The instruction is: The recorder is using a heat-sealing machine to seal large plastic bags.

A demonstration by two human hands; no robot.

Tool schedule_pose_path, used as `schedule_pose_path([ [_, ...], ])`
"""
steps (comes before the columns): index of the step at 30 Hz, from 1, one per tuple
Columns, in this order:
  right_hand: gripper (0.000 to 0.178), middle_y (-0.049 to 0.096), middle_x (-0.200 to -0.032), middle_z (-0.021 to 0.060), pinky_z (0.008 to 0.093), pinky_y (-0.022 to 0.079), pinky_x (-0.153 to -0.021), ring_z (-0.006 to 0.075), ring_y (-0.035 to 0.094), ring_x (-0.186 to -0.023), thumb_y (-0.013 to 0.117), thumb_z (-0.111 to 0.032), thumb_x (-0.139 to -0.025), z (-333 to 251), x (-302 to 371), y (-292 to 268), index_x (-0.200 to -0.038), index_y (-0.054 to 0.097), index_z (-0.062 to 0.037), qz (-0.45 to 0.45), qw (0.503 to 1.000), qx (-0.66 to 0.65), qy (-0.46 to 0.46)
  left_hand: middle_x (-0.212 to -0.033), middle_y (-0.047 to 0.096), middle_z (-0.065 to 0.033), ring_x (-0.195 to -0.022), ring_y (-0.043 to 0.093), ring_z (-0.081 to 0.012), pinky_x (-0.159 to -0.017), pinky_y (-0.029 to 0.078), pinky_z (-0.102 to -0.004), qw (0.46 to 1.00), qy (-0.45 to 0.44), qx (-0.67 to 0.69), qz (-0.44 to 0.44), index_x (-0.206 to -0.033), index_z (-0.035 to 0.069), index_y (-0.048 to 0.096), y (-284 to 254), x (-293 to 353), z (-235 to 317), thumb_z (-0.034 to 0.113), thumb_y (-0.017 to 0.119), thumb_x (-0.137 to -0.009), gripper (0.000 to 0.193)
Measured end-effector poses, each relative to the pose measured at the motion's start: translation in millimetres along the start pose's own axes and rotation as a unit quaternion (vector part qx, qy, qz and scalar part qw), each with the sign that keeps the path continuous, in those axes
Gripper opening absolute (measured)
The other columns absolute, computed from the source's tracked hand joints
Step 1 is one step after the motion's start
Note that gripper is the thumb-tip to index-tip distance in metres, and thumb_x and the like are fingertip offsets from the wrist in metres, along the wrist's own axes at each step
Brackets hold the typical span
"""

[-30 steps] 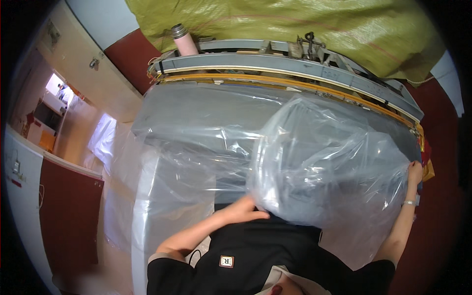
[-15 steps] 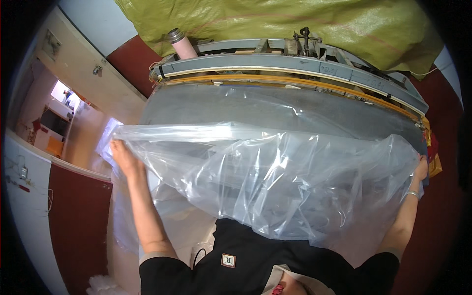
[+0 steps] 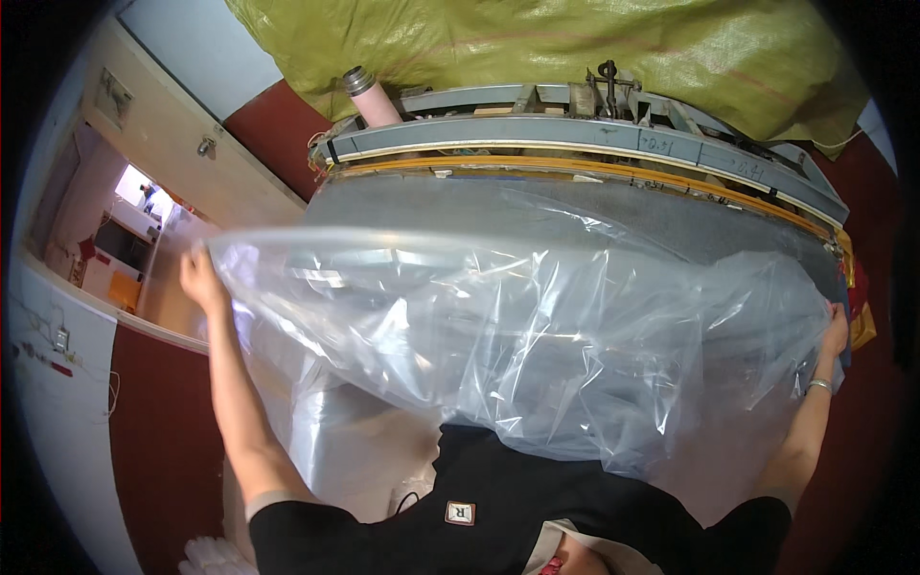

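Note:
A wide sheet of clear plastic film (image 3: 575,335) stretches between my two hands. It hangs in creases in front of my body and over the near part of a grey work surface (image 3: 460,206). At the far left my left hand (image 3: 202,278) is closed on the film's upper left corner, raised past the surface's left end. My right hand (image 3: 837,329) pinches the film's right edge beside the surface's right end, with a bracelet on that wrist. Between them the film's upper edge runs nearly straight on the left and bunches up on the right.
Behind the surface runs a grey metal frame (image 3: 537,131) with an orange strip (image 3: 498,165) and a black screw clamp (image 3: 608,88). A pink flask (image 3: 372,100) stands at its left end. Yellow-green woven sheeting (image 3: 537,43) hangs behind. An open doorway (image 3: 134,225) is at left.
My left hand has moved outward to the left and slightly up, pulling the film's upper edge with it. My right hand keeps its grip. The view has shifted slightly.

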State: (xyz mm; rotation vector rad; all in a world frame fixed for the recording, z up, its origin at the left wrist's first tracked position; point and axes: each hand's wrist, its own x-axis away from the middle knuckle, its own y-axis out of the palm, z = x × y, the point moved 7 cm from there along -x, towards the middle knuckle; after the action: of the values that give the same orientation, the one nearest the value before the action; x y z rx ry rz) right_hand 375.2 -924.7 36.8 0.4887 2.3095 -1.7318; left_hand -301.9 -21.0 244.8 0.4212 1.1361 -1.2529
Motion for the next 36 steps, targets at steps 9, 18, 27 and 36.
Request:
schedule_pose_path([
  [9, 0.035, 0.059, -0.086, 0.0168, 0.0384, 0.041, -0.068, 0.0328, 0.054, -0.078, 0.044, -0.036, -0.086, 47.6, 13.7, -11.1, -0.087, 0.053, -0.0023, -0.007, 0.999, -0.047, -0.001, -0.096, 0.053, -0.0121, -0.098, 0.049, -0.0282, -0.083, 0.038, -0.0363, 0.892, 0.236, 0.104, -0.372, -0.097, 0.003, 0.054, 173.6, 98.9, 202.1, 0.009, 0.058, -0.073, 0.025],
  [18, 0.039, 0.059, -0.088, 0.0172, 0.0346, 0.042, -0.071, 0.0261, 0.054, -0.076, 0.050, -0.037, -0.084, 177.6, 40.8, -35.0, -0.091, 0.054, 0.0012, -0.012, 0.999, -0.015, 0.050, -0.120, 0.048, -0.0128, -0.117, 0.038, -0.0314, -0.095, 0.029, -0.0413, 0.874, 0.113, 0.129, -0.454, -0.114, 0.004, 0.050, 178.3, 205.0, 174.6, 0.025, 0.052, -0.081, 0.039],
  [27, 0.032, 0.046, -0.063, 0.0043, 0.0273, 0.038, -0.059, 0.0124, 0.040, -0.061, 0.053, -0.031, -0.084, 198.2, 54.4, -34.7, -0.076, 0.050, 0.0000, 0.026, 0.991, -0.123, 0.053, -0.079, 0.062, -0.0075, -0.076, 0.058, -0.0179, -0.073, 0.044, -0.0281, 0.709, 0.028, 0.229, -0.667, -0.094, 0.003, 0.058, 302.8, 186.9, 199.1, 0.019, 0.056, -0.083, 0.019],
  [36, 0.032, 0.049, -0.067, 0.0000, 0.0251, 0.038, -0.061, 0.0112, 0.043, -0.064, 0.057, -0.032, -0.083, 215.7, 59.5, -49.1, -0.078, 0.054, -0.0005, 0.030, 0.982, -0.181, 0.035, -0.076, 0.061, -0.0046, -0.081, 0.055, -0.0247, -0.073, 0.039, -0.0394, 0.885, 0.143, 0.036, -0.441, -0.074, 0.010, 0.058, 327.2, 184.9, 210.9, 0.013, 0.059, -0.072, 0.003],
])
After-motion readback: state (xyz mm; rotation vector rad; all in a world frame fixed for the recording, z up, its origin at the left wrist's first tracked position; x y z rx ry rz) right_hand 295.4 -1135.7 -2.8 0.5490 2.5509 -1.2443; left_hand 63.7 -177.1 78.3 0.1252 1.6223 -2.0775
